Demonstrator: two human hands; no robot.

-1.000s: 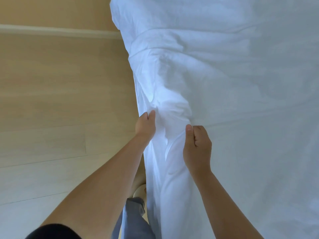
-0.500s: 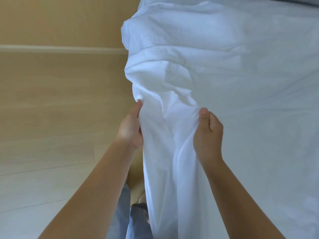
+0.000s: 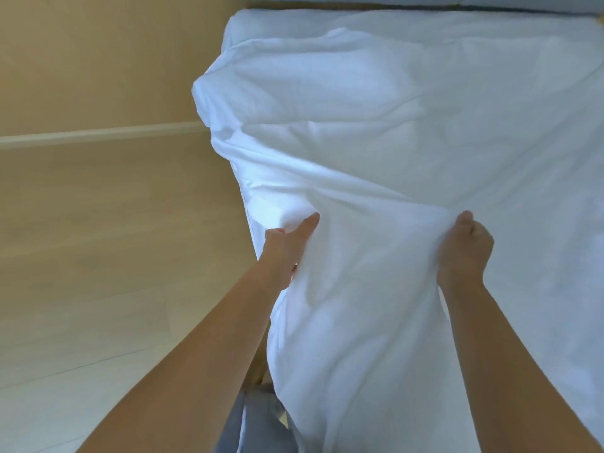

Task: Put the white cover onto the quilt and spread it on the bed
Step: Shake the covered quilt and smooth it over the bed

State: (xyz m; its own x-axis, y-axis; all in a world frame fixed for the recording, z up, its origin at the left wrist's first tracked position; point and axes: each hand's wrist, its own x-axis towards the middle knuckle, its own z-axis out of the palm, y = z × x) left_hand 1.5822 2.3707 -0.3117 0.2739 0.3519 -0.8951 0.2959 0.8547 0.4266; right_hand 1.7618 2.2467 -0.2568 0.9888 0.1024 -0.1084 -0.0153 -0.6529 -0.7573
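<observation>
head view: my left hand [image 3: 287, 246] pinches the cover [image 3: 359, 152] at its hanging side edge, thumb laid flat along the top of the cloth, the other fingers hidden under the fold. my right hand [image 3: 464, 251] is a fist bunched on a gather of the same cover, off to the right of the left hand, with a taut span of cloth between the two. creases run away from both grips toward the far end. the cover lies ahead of my hands across the bed [image 3: 261, 26] and drops below my wrists. the floor [image 3: 98, 243] is to the left of my left hand. i cannot tell the quilt apart from the cover, but the puffed bulk ahead suggests it is inside. i judge this to be the spreading step, tugging the cover straight. the next move calls for an even pull from both hands, with firm grips so the edge does not slip and the far end does not drag off the bed.
</observation>
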